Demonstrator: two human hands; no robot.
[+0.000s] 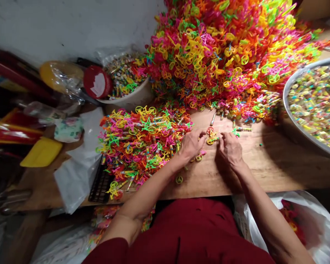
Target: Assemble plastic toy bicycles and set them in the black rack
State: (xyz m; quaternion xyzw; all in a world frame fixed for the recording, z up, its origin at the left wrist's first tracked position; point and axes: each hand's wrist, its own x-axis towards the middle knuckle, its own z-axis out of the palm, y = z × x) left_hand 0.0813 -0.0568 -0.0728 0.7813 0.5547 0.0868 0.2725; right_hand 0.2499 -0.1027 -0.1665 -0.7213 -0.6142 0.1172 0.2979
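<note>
My left hand (191, 145) hovers over the right edge of a spread of small bright plastic toys (143, 143), many with wheel-like rings and patterned tubes. Its fingers are curled and closed; anything pinched in them is too small to make out. Across a narrow gap, my right hand (231, 149) is also closed, thumb against fingers, with its contents hidden. Between the two hands lies a yellow plastic toy (212, 137) with a red ring beside it. Just beyond the right hand is a patterned tube (244, 129), and another slim tube (212, 119) lies farther back.
A tall heap of colourful plastic toys (217, 55) fills the back of the wooden table (264, 168). At right stands a metal basin (287, 106) of small wrapped pieces. A white tub (137, 96), red round lid (97, 82) and yellow scoop-like piece (41, 152) are at left.
</note>
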